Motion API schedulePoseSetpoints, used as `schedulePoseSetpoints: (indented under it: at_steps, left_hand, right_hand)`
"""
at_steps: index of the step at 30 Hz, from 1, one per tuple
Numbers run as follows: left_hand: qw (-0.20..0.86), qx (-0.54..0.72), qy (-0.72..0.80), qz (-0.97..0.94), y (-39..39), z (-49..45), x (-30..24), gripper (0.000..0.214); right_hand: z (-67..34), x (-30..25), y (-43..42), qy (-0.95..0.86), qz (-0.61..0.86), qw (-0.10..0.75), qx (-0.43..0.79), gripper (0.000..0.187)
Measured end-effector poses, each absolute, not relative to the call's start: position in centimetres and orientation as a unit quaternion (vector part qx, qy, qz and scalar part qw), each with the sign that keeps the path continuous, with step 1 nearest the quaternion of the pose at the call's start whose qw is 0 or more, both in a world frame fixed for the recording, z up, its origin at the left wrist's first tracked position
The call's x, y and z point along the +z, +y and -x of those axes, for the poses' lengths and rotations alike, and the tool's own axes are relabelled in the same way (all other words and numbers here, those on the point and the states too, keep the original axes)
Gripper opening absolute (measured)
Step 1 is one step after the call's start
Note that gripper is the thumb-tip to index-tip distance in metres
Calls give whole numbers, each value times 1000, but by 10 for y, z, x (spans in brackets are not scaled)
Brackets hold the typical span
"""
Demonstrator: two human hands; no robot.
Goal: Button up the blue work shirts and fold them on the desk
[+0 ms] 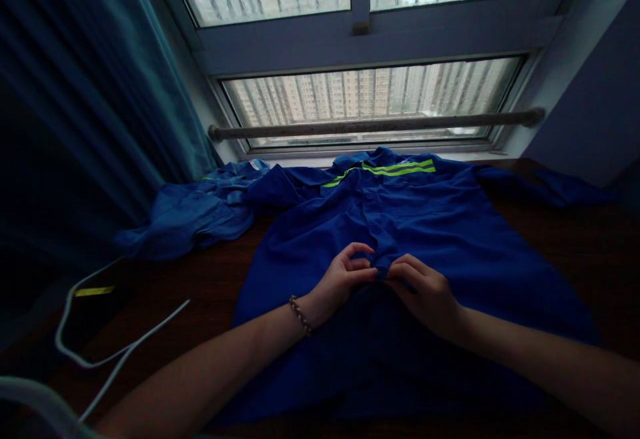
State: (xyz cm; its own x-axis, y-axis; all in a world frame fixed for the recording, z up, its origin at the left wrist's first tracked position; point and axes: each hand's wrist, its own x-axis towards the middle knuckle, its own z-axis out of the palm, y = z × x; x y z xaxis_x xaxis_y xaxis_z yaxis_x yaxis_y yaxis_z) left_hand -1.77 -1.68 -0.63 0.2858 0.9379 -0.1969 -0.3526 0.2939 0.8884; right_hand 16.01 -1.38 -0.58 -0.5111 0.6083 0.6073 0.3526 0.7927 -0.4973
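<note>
A blue work jacket (450, 245) with yellow-green reflective stripes lies spread out, its collar toward the window and its front facing up. Over the middle of its front placket, my left hand (347, 269) pinches the cloth edge between thumb and fingers. Close beside it, my right hand (425, 292) grips the same bit of placket, the fingertips of both hands nearly meeting. Whether a button sits between the fingers is hidden. A braided bracelet (300, 315) circles my left wrist.
Under the jacket is a dark wooden surface (210, 279). Another crumpled blue garment (200, 209) lies at the left, below a blue curtain (125, 79). White cable (115, 359) loops at the lower left near a yellow strip (94, 291). A window with a metal bar (375, 125) stands behind.
</note>
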Motion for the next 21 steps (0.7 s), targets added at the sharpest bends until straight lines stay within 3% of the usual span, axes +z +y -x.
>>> schedulePoseSetpoints:
  at_steps: [3, 7, 12, 21]
  left_hand:
    - [689, 438, 391, -425, -17, 19, -2, 35]
    - [666, 411, 410, -468, -17, 22, -1, 24]
    - [648, 404, 421, -489, -18, 21, -1, 33]
    - [556, 392, 507, -529, -20, 16, 3, 22]
  right_hand:
    - [-159, -7, -10, -838, 310, 411, 183, 3]
    - [-159, -6, -8, -866, 322, 348, 161, 7]
    - [-163, -4, -10, -889, 326, 317, 60, 18]
    - [-162, -1, -16, -923, 269, 263, -82, 20]
